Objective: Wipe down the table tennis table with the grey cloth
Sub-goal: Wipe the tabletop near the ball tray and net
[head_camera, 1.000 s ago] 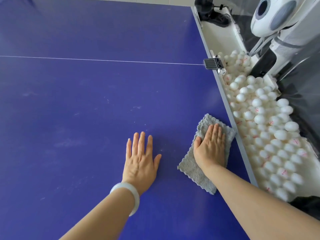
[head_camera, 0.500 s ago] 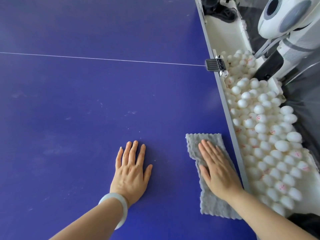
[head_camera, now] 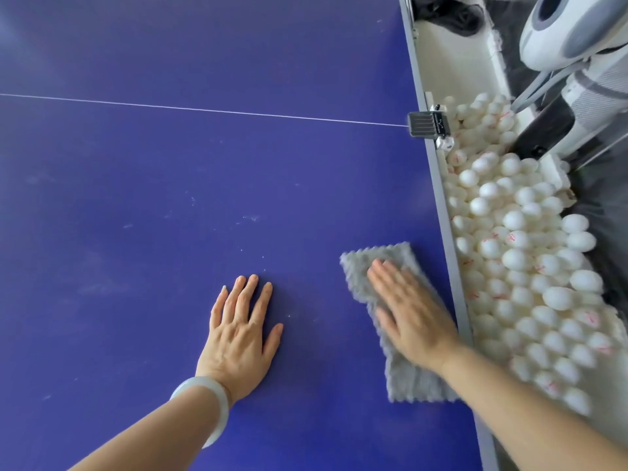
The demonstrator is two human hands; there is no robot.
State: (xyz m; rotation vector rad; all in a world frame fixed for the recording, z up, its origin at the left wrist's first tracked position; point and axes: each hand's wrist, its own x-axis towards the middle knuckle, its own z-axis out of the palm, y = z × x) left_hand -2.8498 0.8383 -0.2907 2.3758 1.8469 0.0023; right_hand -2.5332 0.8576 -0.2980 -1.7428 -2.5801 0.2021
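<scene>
The right hand (head_camera: 413, 316) presses flat, fingers straight, on the grey cloth (head_camera: 394, 321) near the blue table tennis table's (head_camera: 170, 198) grey edge. The left hand (head_camera: 239, 329), white bangle (head_camera: 207, 401) at its wrist, lies flat beside it. White balls (head_camera: 520, 260) fill the adjoining tray.

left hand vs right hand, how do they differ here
The left hand lies on the bare blue table; the right hand presses the grey cloth. The left hand looks sharp, the right hand blurred. The left wrist wears a pale bangle; the right wrist is bare. Both are flat, palms down, fingers straight.
</scene>
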